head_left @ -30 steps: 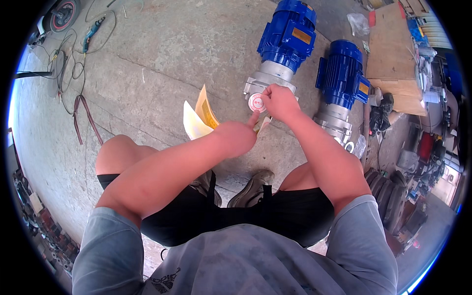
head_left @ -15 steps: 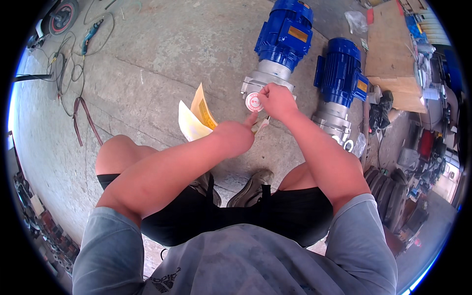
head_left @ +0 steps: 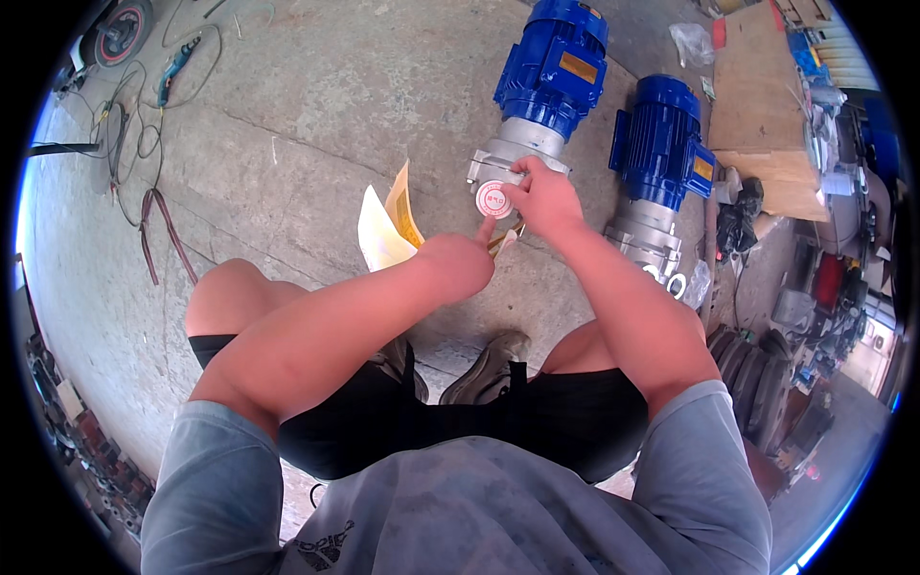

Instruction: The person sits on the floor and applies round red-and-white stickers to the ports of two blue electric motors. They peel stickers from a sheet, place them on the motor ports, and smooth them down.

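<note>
My left hand (head_left: 458, 266) is closed round folded paper sheets, one white sheet (head_left: 381, 235) and one yellow sheet (head_left: 402, 209), which fan out to its left. Its index finger points up and touches the lower edge of a round white sticker (head_left: 494, 199) with red print. The sticker lies over the near end of a silver pump head (head_left: 489, 165) joined to a blue electric motor (head_left: 556, 72). My right hand (head_left: 548, 199) is bent over the sticker's right side, thumb at its edge and fingertips by the metal. A scrap of paper shows between both hands.
A second blue motor (head_left: 661, 144) with a silver pump head stands to the right. Beyond it are a cardboard box (head_left: 767, 115), a black plastic bag (head_left: 740, 216) and cluttered parts. A green power drill (head_left: 175, 72) and loose cables lie far left.
My right hand's index finger has lifted and spread from the thumb at the sticker's edge. The paper sheets in my left hand have shifted slightly right.
</note>
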`<act>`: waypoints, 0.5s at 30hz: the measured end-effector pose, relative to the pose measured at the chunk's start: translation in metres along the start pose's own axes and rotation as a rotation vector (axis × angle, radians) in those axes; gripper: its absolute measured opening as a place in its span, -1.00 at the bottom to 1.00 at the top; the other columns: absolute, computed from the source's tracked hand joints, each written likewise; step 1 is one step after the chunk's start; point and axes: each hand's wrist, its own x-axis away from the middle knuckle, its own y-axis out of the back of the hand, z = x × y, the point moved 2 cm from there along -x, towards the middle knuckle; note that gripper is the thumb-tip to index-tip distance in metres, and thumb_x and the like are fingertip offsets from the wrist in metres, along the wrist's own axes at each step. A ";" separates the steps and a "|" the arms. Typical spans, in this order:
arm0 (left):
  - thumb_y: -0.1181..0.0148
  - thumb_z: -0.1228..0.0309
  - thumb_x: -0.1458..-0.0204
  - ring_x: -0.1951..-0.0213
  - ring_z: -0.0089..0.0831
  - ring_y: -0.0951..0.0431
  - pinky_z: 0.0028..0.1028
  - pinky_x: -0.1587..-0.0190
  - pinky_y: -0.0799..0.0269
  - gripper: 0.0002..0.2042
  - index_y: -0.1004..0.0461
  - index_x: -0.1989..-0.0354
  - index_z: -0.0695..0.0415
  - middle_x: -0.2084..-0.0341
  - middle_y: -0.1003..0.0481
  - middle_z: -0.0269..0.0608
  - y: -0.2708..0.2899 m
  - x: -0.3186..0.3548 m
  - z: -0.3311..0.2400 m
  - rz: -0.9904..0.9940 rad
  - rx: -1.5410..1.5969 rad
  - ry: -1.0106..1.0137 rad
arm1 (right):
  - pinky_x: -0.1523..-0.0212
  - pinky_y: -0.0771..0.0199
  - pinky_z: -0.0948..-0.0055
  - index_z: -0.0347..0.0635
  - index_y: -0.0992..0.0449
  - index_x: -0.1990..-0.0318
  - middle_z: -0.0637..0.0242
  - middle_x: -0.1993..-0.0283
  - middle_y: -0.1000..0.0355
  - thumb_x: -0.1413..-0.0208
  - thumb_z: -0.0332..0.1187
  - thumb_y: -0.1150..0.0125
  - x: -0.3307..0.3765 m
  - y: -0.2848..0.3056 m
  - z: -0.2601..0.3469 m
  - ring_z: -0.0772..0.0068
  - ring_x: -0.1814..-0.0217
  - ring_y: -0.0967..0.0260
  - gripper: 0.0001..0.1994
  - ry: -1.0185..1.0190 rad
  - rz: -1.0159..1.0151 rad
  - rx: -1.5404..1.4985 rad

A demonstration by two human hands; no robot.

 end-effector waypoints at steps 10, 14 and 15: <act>-0.17 0.52 -0.14 0.09 0.05 -0.75 -0.07 0.12 -0.68 -0.40 -0.31 -0.38 0.54 -0.27 -0.42 0.29 0.002 0.003 -0.003 -0.002 -0.110 -0.055 | 0.13 -0.61 0.18 -0.01 -0.71 0.13 0.27 0.22 -0.70 -0.27 0.07 -0.36 0.002 0.007 0.000 0.17 0.15 -0.66 -0.65 -0.010 0.003 0.156; -0.18 0.50 -0.12 0.09 0.04 -0.75 -0.08 0.11 -0.68 -0.27 -0.18 -0.48 0.58 -0.16 -0.58 0.35 0.003 0.002 -0.002 0.052 -0.128 -0.041 | 0.13 -0.61 0.16 -0.01 -0.71 0.16 0.28 0.18 -0.70 -0.26 0.08 -0.37 -0.002 0.005 0.001 0.16 0.13 -0.66 -0.65 -0.023 0.038 0.182; -0.17 0.50 -0.12 0.09 0.04 -0.75 -0.08 0.10 -0.68 -0.28 -0.19 -0.48 0.58 -0.18 -0.57 0.35 0.004 0.001 -0.002 0.057 -0.114 -0.028 | 0.13 -0.61 0.16 -0.01 -0.71 0.16 0.29 0.17 -0.70 -0.26 0.08 -0.37 -0.004 0.004 -0.001 0.16 0.13 -0.66 -0.65 -0.025 0.045 0.194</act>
